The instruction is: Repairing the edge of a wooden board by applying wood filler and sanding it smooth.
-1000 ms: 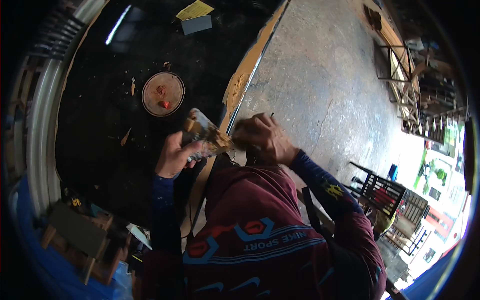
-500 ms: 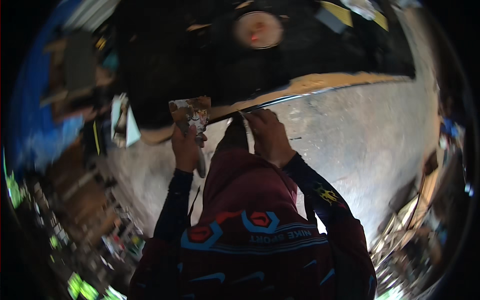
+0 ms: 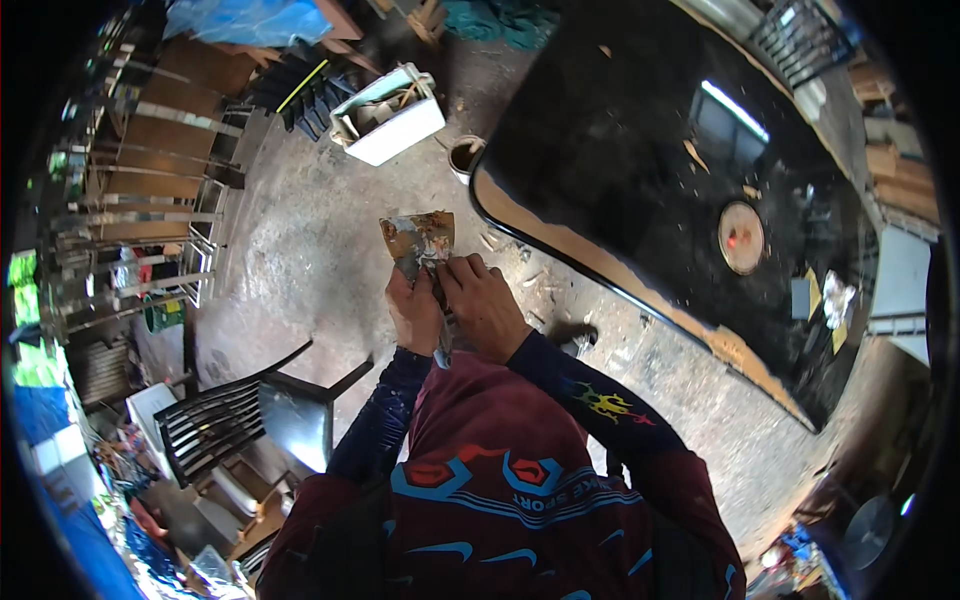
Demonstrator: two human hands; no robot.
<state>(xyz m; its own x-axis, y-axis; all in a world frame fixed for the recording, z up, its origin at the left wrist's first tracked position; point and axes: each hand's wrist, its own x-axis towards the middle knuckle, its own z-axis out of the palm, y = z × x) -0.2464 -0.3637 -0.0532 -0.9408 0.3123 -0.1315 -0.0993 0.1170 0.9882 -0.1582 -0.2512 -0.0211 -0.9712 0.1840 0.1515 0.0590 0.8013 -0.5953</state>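
A putty knife [image 3: 418, 235], its wide blade smeared with brown and white filler, is upright in front of me with the blade pointing away. My left hand [image 3: 412, 315] is closed around its handle, whose end shows below the fingers. My right hand [image 3: 487, 312] is closed beside it, fingertips against the base of the blade; anything pinched in them is hidden. To the right lies a large glossy black tabletop [image 3: 590, 120], with a tan band [image 3: 600, 265] along its near edge. Neither hand touches it.
A round pale disc [image 3: 741, 238] and scraps lie on the tabletop. Beside its left corner stands a small pot [image 3: 464, 156], then a white bin [image 3: 405, 138] holding scraps. A dark slatted chair [image 3: 220, 420] is at the lower left, with stacked furniture frames [image 3: 165, 200] behind.
My view has swung, so the tabletop now sits to the right. My right hand has left the table's edge and come to the putty knife, which my left hand still holds.
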